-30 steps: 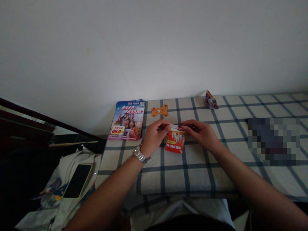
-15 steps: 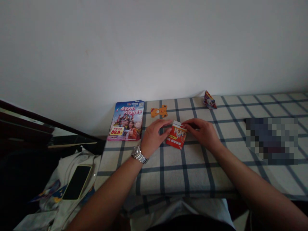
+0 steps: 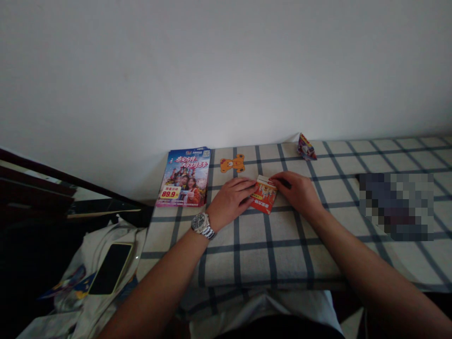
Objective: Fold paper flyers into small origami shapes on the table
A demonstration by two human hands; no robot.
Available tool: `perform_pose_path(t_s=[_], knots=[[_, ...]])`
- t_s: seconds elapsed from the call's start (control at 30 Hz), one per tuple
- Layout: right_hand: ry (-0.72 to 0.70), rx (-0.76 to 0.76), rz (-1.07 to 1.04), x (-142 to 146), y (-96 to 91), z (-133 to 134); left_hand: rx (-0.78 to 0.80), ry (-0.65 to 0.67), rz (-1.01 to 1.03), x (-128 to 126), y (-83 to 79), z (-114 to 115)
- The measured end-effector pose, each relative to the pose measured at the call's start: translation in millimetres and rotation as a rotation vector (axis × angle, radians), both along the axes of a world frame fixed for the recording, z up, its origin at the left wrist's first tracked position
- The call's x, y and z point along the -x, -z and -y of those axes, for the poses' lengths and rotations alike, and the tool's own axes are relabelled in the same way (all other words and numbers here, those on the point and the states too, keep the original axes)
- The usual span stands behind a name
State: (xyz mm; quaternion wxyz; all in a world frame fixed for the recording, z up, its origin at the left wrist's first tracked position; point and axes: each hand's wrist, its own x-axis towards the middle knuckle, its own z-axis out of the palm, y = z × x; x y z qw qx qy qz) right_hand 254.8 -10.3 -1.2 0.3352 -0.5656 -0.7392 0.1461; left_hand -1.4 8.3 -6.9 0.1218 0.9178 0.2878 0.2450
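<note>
so the worktop (image 3: 289,254) here is covered in a pale cloth with dark blue-grey check lines, pushed right up against a plain whitish wall (image 3: 226,70). light's pretty dim, and the left side of the room is mostly dark. down there on the near left a phone (image 3: 111,268) with a pale yellowish edge lies on a crumpled white bag (image 3: 122,230).

materials: a small red printed leaflet (image 3: 265,197), flat-ish with a pale strip along its far edge, sits mid-worktop between the two hands. the left hand (image 3: 231,200), metal link watch (image 3: 202,224) on the wrist, has its fingers laid along the leaflet's left edge, can't tell if they're actually gripping. right hand (image 3: 300,193) has its fingers pinched together on the far right corner. farther left there's a neat stack of glossy blue-pink flyers (image 3: 185,179) marked 89.9, then a flat orange bear figure (image 3: 233,163), and by the wall a pointy folded paper piece (image 3: 306,147). the thing on the right is pixelated, so no idea.

compared with a second ago, the leaflet is turned more diagonal and a bit farther right, and the left hand lies flatter over its edge.
</note>
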Motion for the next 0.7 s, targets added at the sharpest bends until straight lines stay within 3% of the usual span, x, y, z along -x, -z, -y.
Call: perform_pose_path(t_s=[0.7], knots=[[-0.047, -0.043, 0.079, -3, 12.1, -8, 0.023, -0.003, -0.089, -1, -1.5, 4]])
